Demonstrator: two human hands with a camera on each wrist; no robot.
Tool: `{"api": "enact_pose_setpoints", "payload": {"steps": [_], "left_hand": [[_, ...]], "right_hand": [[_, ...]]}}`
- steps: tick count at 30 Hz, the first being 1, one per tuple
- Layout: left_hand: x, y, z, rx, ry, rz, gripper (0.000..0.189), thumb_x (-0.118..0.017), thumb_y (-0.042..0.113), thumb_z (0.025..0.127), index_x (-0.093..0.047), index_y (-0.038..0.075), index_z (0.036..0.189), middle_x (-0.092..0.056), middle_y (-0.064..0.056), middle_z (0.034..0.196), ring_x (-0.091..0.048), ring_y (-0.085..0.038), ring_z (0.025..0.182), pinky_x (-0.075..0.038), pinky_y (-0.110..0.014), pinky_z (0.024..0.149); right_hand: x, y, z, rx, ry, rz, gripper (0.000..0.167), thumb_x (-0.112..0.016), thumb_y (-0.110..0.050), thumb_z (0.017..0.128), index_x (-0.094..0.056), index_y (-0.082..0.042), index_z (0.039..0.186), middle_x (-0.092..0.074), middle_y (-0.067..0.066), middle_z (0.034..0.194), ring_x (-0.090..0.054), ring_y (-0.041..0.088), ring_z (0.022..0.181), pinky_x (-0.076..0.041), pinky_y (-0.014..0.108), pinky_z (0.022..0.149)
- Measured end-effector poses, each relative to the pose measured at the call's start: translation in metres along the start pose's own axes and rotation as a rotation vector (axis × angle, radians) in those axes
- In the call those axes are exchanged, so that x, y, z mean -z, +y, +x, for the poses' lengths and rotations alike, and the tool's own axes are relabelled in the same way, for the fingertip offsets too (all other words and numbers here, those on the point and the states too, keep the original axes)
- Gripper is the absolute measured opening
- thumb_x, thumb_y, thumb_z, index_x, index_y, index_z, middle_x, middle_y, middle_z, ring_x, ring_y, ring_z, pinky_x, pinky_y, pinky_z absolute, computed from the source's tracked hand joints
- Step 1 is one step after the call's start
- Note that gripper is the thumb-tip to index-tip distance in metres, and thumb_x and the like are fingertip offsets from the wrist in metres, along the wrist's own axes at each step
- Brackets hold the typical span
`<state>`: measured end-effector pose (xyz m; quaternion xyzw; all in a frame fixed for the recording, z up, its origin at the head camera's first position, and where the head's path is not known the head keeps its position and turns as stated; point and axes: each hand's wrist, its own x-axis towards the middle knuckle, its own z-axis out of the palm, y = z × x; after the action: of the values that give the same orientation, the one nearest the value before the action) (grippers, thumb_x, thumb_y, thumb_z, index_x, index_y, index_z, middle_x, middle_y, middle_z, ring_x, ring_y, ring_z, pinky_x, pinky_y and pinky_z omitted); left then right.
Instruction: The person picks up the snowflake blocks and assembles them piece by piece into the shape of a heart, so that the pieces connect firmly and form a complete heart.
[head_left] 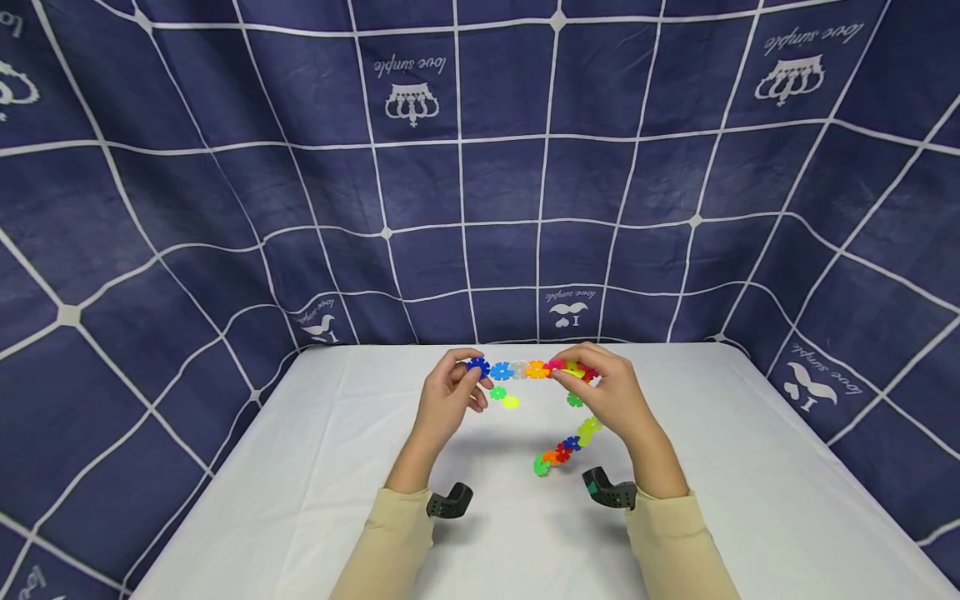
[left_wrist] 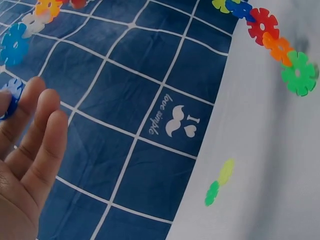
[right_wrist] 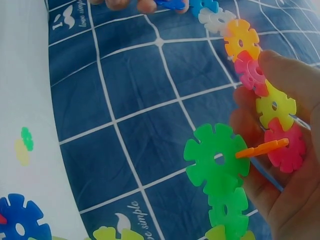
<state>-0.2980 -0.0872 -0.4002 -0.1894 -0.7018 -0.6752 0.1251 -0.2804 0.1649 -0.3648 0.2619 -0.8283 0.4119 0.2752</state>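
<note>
My left hand (head_left: 444,400) pinches a dark blue snowflake disc (left_wrist: 16,92) between thumb and index finger, the other fingers spread loosely. Beside it is the light blue end disc (head_left: 502,372) of a chain of slotted plastic discs; a small gap shows between the two in the left wrist view. My right hand (head_left: 618,396) grips this chain around a pink disc (right_wrist: 251,73) and a yellow disc (right_wrist: 276,106). From there an orange disc (right_wrist: 262,148), seen edge-on, joins a green disc (right_wrist: 212,150). The chain hangs down and curves back to a green end disc (head_left: 542,465).
On the white table (head_left: 337,467) beyond the chain lie a green disc (head_left: 498,392) and a yellow disc (head_left: 511,402), joined together. A dark blue checked curtain (head_left: 502,183) encloses the back and sides. Both wrists carry black camera mounts (head_left: 450,502).
</note>
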Motion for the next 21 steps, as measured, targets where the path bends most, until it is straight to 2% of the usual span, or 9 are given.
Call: {"api": "enact_pose_setpoints", "payload": {"steps": [9, 14, 21], "left_hand": [[0.002, 0.004, -0.003, -0.106, -0.002, 0.073, 0.024, -0.059, 0.003, 0.099, -0.060, -0.001, 0.123, -0.074, -0.025, 0.091, -0.066, -0.040, 0.062, -0.061, -0.031, 0.059], [0.002, 0.010, -0.005, -0.124, -0.023, 0.112, 0.023, -0.057, -0.002, 0.098, -0.059, -0.005, 0.120, -0.073, -0.027, 0.089, -0.064, -0.041, 0.063, -0.061, -0.031, 0.060], [0.003, 0.009, -0.006, -0.134, -0.026, 0.142, 0.023, -0.059, 0.000, 0.098, -0.061, 0.002, 0.120, -0.074, -0.023, 0.089, -0.065, -0.039, 0.063, -0.060, -0.027, 0.061]], "right_hand": [[-0.001, 0.000, 0.000, -0.020, 0.007, -0.022, 0.017, -0.080, -0.012, 0.085, -0.075, -0.013, 0.101, -0.073, -0.003, 0.097, -0.060, 0.008, 0.080, -0.054, 0.019, 0.071], [-0.001, 0.000, 0.000, -0.015, 0.011, -0.017, 0.018, -0.080, -0.011, 0.084, -0.076, -0.013, 0.101, -0.073, -0.001, 0.097, -0.060, 0.009, 0.080, -0.054, 0.018, 0.071], [0.000, -0.002, 0.000, -0.027, -0.003, -0.002, 0.018, -0.080, -0.010, 0.084, -0.076, -0.013, 0.101, -0.073, -0.001, 0.097, -0.060, 0.010, 0.079, -0.053, 0.019, 0.070]]}}
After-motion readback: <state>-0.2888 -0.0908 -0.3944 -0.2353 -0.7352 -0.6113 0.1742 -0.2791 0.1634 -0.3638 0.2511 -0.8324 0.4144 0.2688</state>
